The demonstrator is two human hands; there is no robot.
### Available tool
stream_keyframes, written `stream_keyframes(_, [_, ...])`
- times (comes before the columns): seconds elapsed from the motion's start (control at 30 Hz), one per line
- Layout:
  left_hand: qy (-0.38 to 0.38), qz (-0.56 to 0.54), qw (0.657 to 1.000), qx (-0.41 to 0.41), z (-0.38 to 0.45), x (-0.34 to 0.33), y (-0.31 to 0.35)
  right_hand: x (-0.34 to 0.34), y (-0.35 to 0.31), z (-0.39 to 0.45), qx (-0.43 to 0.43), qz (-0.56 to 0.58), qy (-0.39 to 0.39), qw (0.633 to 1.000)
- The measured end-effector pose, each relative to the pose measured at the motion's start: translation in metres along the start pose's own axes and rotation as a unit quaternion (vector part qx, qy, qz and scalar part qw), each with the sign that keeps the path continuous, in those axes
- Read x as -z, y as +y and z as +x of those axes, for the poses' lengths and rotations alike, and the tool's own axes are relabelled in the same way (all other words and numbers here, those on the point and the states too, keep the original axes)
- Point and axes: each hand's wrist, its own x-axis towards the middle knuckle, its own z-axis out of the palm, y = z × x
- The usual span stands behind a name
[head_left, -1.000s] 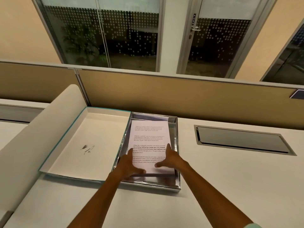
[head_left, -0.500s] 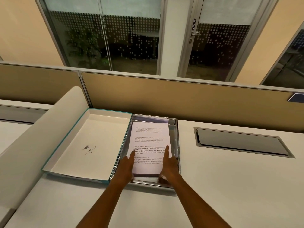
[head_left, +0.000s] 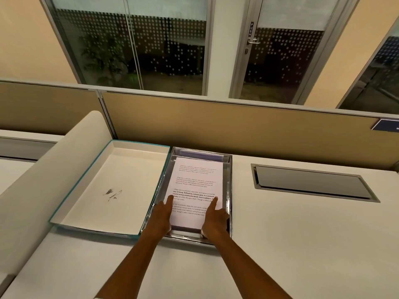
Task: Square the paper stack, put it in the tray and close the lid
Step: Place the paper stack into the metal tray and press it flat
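A stack of printed white paper (head_left: 197, 184) lies flat inside the shiny silver tray (head_left: 228, 186) on the desk. My left hand (head_left: 160, 216) rests along the stack's near left edge, index finger stretched over the page. My right hand (head_left: 214, 221) rests along the near right edge in the same way. Both hands press the stack's sides; neither lifts it. The lid (head_left: 112, 186), white inside with a teal rim, lies upside down on the desk, touching the tray's left side.
A tan partition wall (head_left: 216, 130) runs behind the tray. A grey cable hatch (head_left: 311, 182) is set into the desk to the right. A curved white divider (head_left: 43, 175) rises on the left. White desk surface (head_left: 280, 244) spreads in front and to the right.
Both hands have moved from lying flat on the lower page to the stack's left and right edges, fingers pointing forward. The paper now sits straighter in the tray.
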Motion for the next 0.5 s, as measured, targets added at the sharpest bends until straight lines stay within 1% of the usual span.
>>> stream_keyframes(0.07, [0.0, 0.008, 1.0, -0.013, -0.003, 0.001, 0.002, 0.0, 0.0, -0.002, 0.002, 0.001, 0.006, 1.0])
stream_keyframes(0.1, [-0.001, 0.012, 1.0, -0.006, -0.003, 0.0, 0.002, -0.001, 0.001, -0.001, -0.002, 0.001, 0.003, 1.0])
stream_keyframes(0.13, [-0.002, 0.006, 1.0, -0.006, -0.004, 0.001, 0.003, 0.001, -0.001, -0.005, -0.015, 0.021, 0.009, 1.0])
stream_keyframes(0.17, [0.002, 0.004, 1.0, -0.011, -0.004, 0.0, 0.002, 0.0, 0.0, -0.006, -0.032, 0.064, 0.02, 0.997])
stream_keyframes(0.27, [0.007, 0.027, 0.999, -0.017, -0.003, 0.0, 0.001, -0.004, 0.004, -0.009, -0.032, 0.124, 0.032, 0.991])
stream_keyframes(0.33, [0.009, 0.026, 0.999, -0.021, -0.004, 0.0, 0.0, -0.006, 0.009, -0.009, -0.028, 0.161, 0.019, 0.986])
stream_keyframes(0.5, [0.014, 0.036, 0.999, -0.024, -0.006, 0.0, 0.001, -0.003, 0.013, -0.005, -0.05, 0.236, -0.037, 0.97])
